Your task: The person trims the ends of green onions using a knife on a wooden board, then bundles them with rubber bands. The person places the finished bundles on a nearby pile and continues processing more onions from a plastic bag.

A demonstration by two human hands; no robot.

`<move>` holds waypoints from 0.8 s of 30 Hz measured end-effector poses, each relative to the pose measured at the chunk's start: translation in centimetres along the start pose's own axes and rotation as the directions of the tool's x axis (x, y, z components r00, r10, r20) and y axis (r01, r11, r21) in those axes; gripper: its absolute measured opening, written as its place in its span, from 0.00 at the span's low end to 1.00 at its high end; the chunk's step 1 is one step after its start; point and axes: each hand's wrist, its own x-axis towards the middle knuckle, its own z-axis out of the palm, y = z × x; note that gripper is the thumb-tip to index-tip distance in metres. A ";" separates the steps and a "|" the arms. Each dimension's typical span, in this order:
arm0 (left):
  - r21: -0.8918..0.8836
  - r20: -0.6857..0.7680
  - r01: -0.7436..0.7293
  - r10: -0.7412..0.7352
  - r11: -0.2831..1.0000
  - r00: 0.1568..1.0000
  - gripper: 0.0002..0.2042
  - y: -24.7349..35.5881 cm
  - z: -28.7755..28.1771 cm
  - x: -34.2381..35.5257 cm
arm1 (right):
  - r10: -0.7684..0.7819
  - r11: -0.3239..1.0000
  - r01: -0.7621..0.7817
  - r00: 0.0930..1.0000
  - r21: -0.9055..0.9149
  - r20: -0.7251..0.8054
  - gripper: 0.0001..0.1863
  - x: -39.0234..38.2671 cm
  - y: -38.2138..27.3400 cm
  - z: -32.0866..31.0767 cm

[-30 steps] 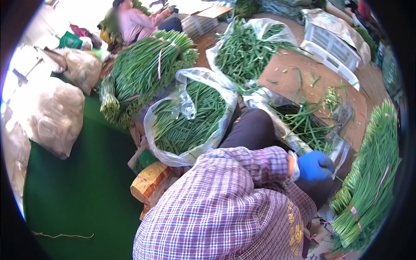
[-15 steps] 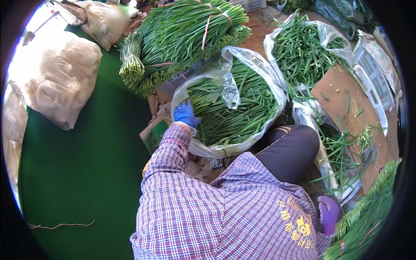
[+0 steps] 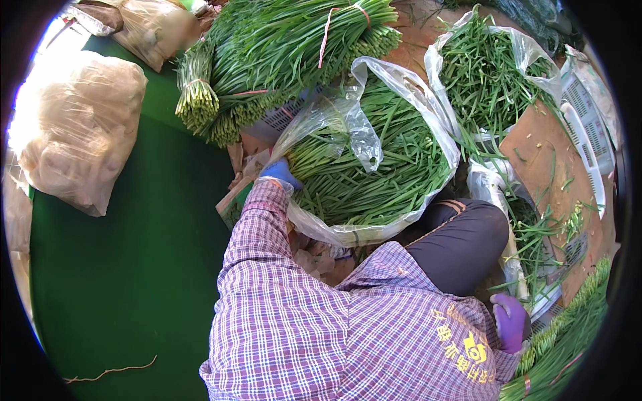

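Stalks adjoin your left hand; gathering seemingly needs firm grip next. What it or your right hand holds is unclear.

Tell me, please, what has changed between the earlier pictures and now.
The left hand has crossed from the right side to the left rim of the open bag of green stalks; whether it grips anything is unclear. The right hand stays as half a second ago. Tied bundles stayed in place.
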 end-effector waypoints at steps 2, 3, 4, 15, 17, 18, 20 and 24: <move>-0.100 0.045 -0.020 0.024 0.995 0.999 0.38 -0.3 -1.0 0.1 | 0.063 0.997 -0.064 0.998 0.041 0.013 0.09 0.3 -0.7 0.0; -0.149 0.066 -0.028 0.038 0.988 0.997 0.35 -0.3 -1.3 0.1 | 0.095 0.994 -0.096 0.995 0.061 0.021 0.09 0.4 -0.8 0.0; -0.178 -0.043 -0.085 0.078 0.980 0.996 0.29 -0.5 -1.8 -0.2 | 0.111 0.992 -0.112 0.993 0.057 0.030 0.09 0.5 -0.7 0.0; -0.176 -0.259 -0.111 0.063 0.978 0.964 0.29 0.2 -2.6 0.7 | 0.181 0.981 -0.187 0.978 0.054 0.107 0.10 1.2 0.3 0.1; 0.019 -0.263 -0.036 0.040 0.999 0.964 0.38 2.0 -3.2 -0.2 | 0.005 1.000 -0.005 0.996 -0.009 0.089 0.10 1.3 0.6 0.4; 0.165 -0.342 -0.020 0.076 0.986 0.936 0.40 2.8 -3.2 -0.9 | -0.080 0.996 0.083 0.993 -0.040 0.082 0.10 1.2 0.9 0.6; 0.399 -0.364 -0.002 0.160 0.917 0.917 0.49 4.5 -3.8 -1.5 | -0.074 0.997 0.076 0.995 -0.022 0.070 0.10 1.0 1.6 0.7; 0.250 -0.377 -0.196 0.281 0.948 0.883 0.56 5.9 -2.9 1.7 | 0.224 0.967 -0.236 0.968 0.099 0.114 0.11 1.1 -0.1 0.7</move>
